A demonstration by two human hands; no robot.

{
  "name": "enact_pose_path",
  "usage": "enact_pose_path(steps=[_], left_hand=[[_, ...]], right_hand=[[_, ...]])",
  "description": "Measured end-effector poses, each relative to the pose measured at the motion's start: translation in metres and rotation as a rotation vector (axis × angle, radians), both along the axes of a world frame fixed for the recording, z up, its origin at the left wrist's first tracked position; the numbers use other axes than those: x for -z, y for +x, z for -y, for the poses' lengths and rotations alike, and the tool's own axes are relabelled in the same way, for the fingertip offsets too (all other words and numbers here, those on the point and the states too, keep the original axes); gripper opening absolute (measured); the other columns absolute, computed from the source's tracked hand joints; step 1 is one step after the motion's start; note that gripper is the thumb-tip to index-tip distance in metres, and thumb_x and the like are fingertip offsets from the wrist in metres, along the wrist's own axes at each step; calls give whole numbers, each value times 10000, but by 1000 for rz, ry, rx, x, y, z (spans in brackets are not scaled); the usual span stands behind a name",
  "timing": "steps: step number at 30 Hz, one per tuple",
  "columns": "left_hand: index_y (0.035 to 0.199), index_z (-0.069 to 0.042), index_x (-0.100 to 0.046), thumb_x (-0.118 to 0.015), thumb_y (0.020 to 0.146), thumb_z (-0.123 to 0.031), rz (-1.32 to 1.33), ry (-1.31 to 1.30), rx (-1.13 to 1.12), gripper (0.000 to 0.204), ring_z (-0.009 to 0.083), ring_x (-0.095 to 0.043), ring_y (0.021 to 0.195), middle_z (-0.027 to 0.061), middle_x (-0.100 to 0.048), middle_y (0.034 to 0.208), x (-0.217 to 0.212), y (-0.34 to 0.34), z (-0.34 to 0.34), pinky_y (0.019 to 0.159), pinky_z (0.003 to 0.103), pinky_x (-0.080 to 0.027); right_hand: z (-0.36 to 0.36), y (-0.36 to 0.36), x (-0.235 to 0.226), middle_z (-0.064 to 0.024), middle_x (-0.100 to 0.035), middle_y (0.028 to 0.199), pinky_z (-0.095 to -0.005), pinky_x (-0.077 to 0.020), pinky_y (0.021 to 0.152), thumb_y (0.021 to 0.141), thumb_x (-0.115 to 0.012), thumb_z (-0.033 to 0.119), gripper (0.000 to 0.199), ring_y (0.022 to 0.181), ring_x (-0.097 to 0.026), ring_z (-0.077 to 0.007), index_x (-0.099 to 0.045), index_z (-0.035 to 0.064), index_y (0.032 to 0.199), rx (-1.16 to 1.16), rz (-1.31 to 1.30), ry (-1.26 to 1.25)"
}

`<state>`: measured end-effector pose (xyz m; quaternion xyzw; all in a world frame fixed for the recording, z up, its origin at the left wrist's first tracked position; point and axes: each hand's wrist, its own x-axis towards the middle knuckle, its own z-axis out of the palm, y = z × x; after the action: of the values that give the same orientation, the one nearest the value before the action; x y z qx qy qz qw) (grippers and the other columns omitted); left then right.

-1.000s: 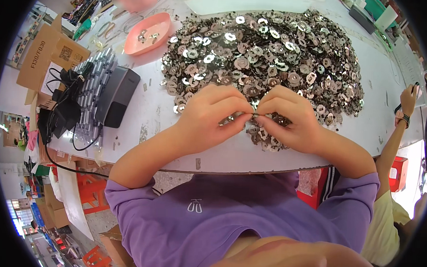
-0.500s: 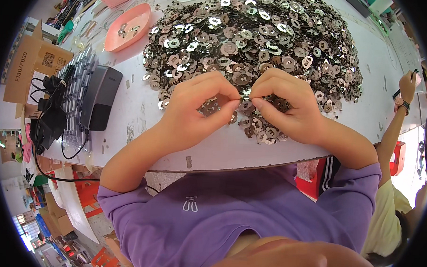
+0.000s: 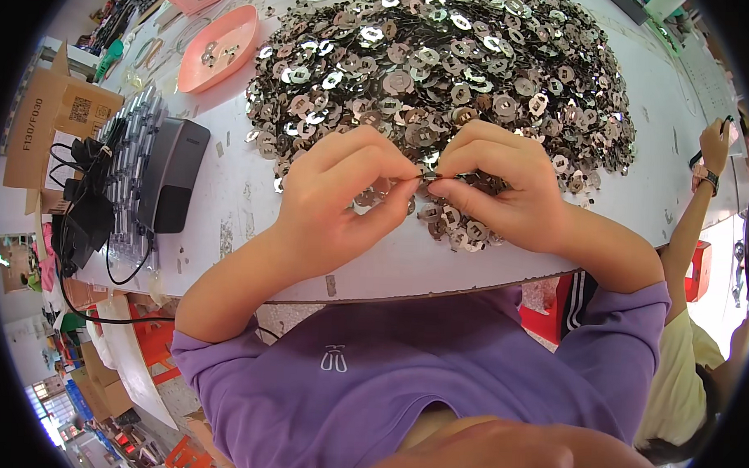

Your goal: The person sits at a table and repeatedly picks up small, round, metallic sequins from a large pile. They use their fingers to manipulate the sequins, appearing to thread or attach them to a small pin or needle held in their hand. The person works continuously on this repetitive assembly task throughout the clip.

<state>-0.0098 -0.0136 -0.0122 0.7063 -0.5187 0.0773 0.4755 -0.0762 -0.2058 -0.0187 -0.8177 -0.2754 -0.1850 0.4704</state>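
A large heap of small, shiny, round metal pieces with slotted middles (image 3: 471,72) covers the table in front of me. At its near edge my left hand (image 3: 330,195) and my right hand (image 3: 512,189) meet fingertip to fingertip. Each pinches thumb against forefinger, and between them is a small metal piece (image 3: 428,177), mostly hidden by the fingers. Its exact shape cannot be made out. Just below the right hand, a few loose pieces (image 3: 465,229) spill toward the table's front edge.
A pink tray (image 3: 249,33) with a few metal bits lies at the left back. Nearer stand a dark grey box-shaped device (image 3: 175,177), black cables (image 3: 87,195) and an open cardboard box (image 3: 60,132). At the right, another person's arm (image 3: 695,212) reaches over the white table (image 3: 373,271).
My hands stay pinched together at nearly the same spot, with the fingertips slightly shifted around the small piece. The view has moved a little.
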Motion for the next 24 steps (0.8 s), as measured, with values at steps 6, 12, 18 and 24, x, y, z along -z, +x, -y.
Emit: enact_pose_path(steps=[6, 12, 18, 24], left_hand=[[769, -71, -586, -674, 637, 27, 152, -20, -45, 186, 134, -511, 531, 18, -576, 707, 2, 0, -1, 493, 260, -358], [781, -65, -591, -674, 637, 10, 17, -33, 31, 182, 161, -521, 556, 34, -577, 724, 1, 1, -1, 510, 274, -379], [778, -56, -586, -672, 641, -1, 191, 29, 81, 171, 194, -526, 597, 44, -564, 731, -1, 8, -3, 523, 299, -389], [767, -51, -575, -672, 619, 15, 264, 38, 1, 189, 200, -504, 566, 51, -548, 711, 0, 3, -3, 507, 301, -376]], right_hand=[[-1, -2, -1, -88, -587, 772, -274, -436, 560, 748, -686, 12, 105, 654, -564, -187, -597, 11, 802, 9, -12, 25], [0, 0, 0, -83, -592, 764, -275, -439, 569, 750, -686, 14, 96, 662, -565, -185, -603, 13, 800, -30, -35, 41], [-2, -2, -1, -79, -598, 759, -280, -442, 574, 752, -682, 8, 84, 678, -565, -190, -610, 13, 795, -33, -53, -2], [-2, -4, -1, -77, -602, 755, -283, -444, 574, 743, -687, 3, 94, 680, -565, -191, -607, 7, 792, -15, -74, -26]])
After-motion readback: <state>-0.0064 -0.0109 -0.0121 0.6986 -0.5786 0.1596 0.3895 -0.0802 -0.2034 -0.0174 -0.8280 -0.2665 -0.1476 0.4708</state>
